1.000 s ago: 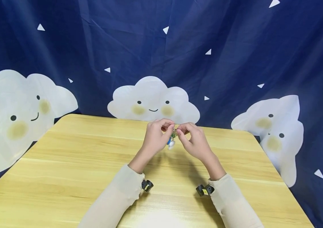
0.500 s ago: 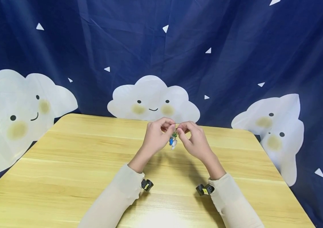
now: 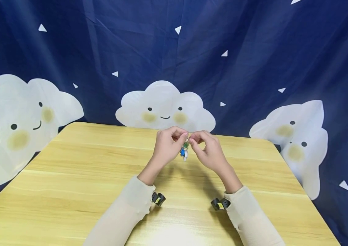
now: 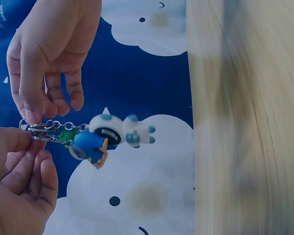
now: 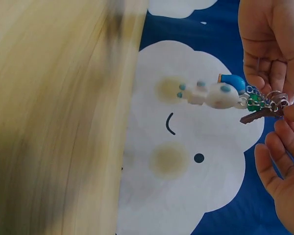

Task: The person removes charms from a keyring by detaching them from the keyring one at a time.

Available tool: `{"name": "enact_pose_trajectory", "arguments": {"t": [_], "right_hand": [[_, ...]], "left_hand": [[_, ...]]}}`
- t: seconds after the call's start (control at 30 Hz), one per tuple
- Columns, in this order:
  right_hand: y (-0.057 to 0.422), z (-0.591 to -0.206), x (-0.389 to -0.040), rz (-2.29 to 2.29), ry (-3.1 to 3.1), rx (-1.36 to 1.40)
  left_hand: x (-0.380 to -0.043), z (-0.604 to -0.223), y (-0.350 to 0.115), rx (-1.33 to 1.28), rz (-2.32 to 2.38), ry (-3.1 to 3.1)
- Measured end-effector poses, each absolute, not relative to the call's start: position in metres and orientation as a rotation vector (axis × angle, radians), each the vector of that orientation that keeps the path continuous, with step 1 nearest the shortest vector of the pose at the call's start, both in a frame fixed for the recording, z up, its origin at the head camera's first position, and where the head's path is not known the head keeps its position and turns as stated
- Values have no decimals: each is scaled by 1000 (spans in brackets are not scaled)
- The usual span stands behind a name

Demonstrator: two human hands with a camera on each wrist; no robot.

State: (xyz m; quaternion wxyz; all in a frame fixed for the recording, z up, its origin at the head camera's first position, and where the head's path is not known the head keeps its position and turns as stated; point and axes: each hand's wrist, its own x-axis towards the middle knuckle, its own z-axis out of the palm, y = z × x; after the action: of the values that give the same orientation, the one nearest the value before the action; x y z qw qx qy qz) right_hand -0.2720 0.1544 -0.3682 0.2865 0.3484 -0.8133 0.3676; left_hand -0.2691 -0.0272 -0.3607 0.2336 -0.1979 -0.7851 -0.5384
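Both hands meet above the far part of the table, with a keychain (image 3: 185, 151) dangling between them. My left hand (image 3: 167, 147) pinches its metal rings (image 4: 39, 131) between thumb and fingertips. My right hand (image 3: 209, 152) pinches at the same rings from the other side, thumb against index finger. Below hang a white figure (image 4: 137, 132) with teal spots, a blue figure (image 4: 89, 145) and a small green charm (image 4: 67, 136) on short chains. In the right wrist view a dark key (image 5: 257, 116) sticks out beside the charms; its head is hidden at the right fingertips.
The light wood table (image 3: 78, 184) spreads under the arms. Behind it hangs a dark blue curtain (image 3: 143, 44) printed with white clouds and triangles. A small black camera (image 3: 158, 199) sits on the left wrist and another camera (image 3: 221, 204) on the right.
The charms have swung and turned under the fingers, so the blue and white figures now hang side by side with the green one clearer above. Both hands have barely moved.
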Motion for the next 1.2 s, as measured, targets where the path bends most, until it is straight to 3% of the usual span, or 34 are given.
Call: {"name": "enact_pose_trajectory", "arguments": {"t": [0.63, 1.2], "right_hand": [[153, -367, -270, 951, -2189, 917], [152, -369, -271, 1015, -2139, 938]], "left_hand": [[-273, -359, -36, -721, -1182, -2140], [-274, -359, -33, -706, -1298, -2141]]}}
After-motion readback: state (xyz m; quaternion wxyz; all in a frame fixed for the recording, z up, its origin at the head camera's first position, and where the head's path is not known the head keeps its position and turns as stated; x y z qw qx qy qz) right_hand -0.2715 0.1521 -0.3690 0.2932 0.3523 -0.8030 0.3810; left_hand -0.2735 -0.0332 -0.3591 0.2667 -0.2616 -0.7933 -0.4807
